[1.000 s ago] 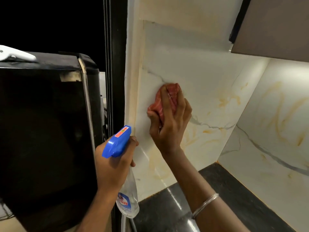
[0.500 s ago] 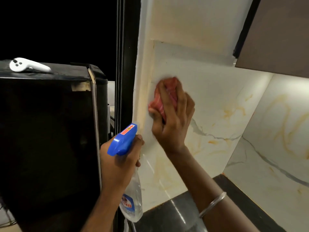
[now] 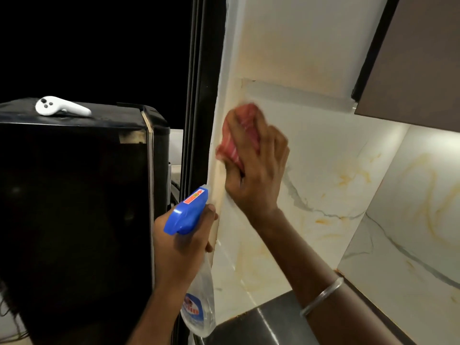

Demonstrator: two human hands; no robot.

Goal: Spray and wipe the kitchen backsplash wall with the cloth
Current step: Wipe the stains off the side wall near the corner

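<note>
Nearest, the left hand (image 3: 181, 247) grips the neck of the spray bottle (image 3: 188, 211), its blue head up and pointing to the wall, above the left end of the dark counter (image 3: 263, 324). Further, the right hand (image 3: 258, 180) curls around the red cloth (image 3: 235, 143) and presses it on the backsplash wall (image 3: 328, 165), near the wall's left edge. Behind at the left, a white controller (image 3: 62, 107) lies on top of a black appliance (image 3: 74, 207).
</note>
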